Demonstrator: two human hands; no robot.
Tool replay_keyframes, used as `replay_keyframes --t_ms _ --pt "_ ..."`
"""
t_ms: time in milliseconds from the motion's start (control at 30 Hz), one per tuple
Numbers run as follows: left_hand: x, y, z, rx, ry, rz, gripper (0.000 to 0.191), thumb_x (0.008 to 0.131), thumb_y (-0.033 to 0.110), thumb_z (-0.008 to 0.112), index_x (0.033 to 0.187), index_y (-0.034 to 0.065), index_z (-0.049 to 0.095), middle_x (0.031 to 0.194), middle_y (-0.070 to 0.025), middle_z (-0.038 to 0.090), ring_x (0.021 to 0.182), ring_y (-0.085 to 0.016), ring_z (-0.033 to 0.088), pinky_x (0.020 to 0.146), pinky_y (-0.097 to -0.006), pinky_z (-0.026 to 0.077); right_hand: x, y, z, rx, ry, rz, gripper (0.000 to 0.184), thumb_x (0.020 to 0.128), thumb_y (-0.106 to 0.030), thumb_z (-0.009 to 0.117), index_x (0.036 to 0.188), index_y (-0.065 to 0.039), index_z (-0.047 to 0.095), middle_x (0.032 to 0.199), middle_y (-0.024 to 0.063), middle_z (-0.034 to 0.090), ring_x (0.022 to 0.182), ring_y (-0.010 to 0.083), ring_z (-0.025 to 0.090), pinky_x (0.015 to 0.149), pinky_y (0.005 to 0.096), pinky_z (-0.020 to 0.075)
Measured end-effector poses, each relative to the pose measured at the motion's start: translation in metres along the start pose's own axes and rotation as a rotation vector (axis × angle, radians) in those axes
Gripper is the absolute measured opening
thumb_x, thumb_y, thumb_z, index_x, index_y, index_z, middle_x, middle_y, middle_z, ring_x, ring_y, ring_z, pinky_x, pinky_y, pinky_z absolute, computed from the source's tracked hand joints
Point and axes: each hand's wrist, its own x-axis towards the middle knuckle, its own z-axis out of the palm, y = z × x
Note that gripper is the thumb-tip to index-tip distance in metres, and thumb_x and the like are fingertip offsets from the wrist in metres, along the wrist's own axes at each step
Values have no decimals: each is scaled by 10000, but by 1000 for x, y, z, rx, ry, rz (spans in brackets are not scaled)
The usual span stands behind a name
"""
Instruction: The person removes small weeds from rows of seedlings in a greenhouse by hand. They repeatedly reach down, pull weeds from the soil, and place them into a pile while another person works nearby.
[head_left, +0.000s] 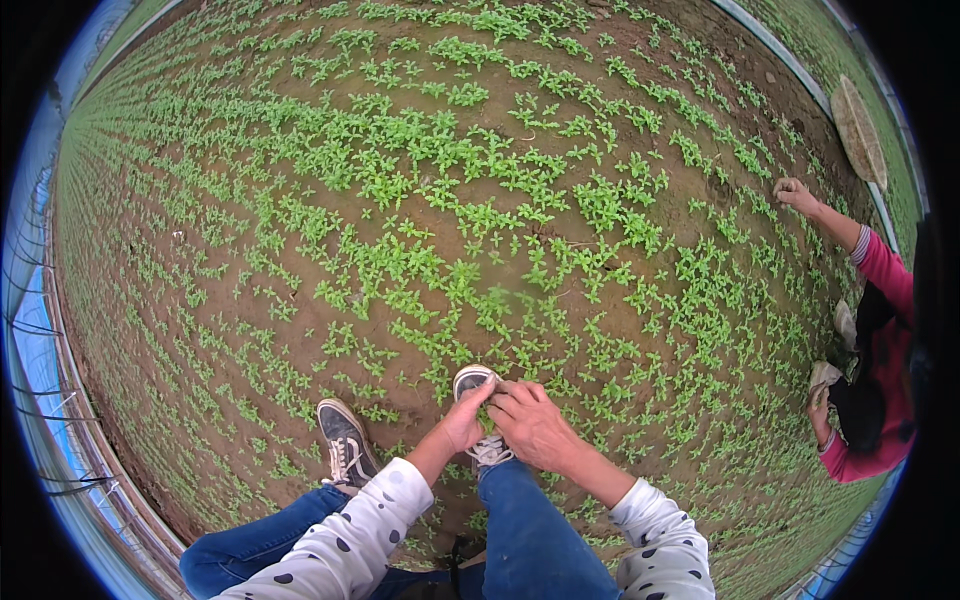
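Observation:
My left hand (466, 418) and my right hand (534, 426) meet just above the sneaker (471, 377) on my right foot. A bit of green shows between the hands, perhaps a small plant, though the fingers hide most of it. The left thumb points up, and the right fingers are bent towards it. Around the feet, young green seedlings (420, 262) grow in uneven rows from brown soil (300, 330).
A co-worker in a red top (892, 360) crouches at the right, one hand (796, 195) reaching over the seedlings. A shallow round basket (859, 135) lies beyond. My other sneaker (346, 442) stands among plants. Blue sheeting (34, 300) borders the left side.

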Motion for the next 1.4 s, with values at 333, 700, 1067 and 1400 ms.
replay_keyframes --t_ms 333,700,1067,1400 --pt "0 8 5 176 -123 -40 244 977 249 596 955 8 627 939 -141 659 666 -138 560 493 -232 411 11 67 -55 259 415 370 183 799 -69 667 976 -26 666 1025 126 649 1021 315 578 873 414 466" --pt "0 9 6 150 -143 -51 200 950 193 634 921 -4 644 934 -156 670 651 -144 550 490 -236 411 22 112 -61 294 657 545 228 804 -48 638 1029 -14 644 896 136 675 818 292 654 743 386 515" --pt "-1 11 9 188 -80 -75 204 957 187 616 941 -16 635 942 -152 664 668 -144 550 493 -236 421 53 221 -118 8 799 781 182 806 -115 675 940 7 699 809 156 703 752 257 691 703 360 528" --pt "-2 12 13 215 -111 -72 244 976 212 586 940 -26 627 942 -164 661 646 -135 536 488 -236 413 89 221 -105 -162 573 911 385 702 -336 816 886 -17 705 765 168 691 774 347 680 687 448 518"
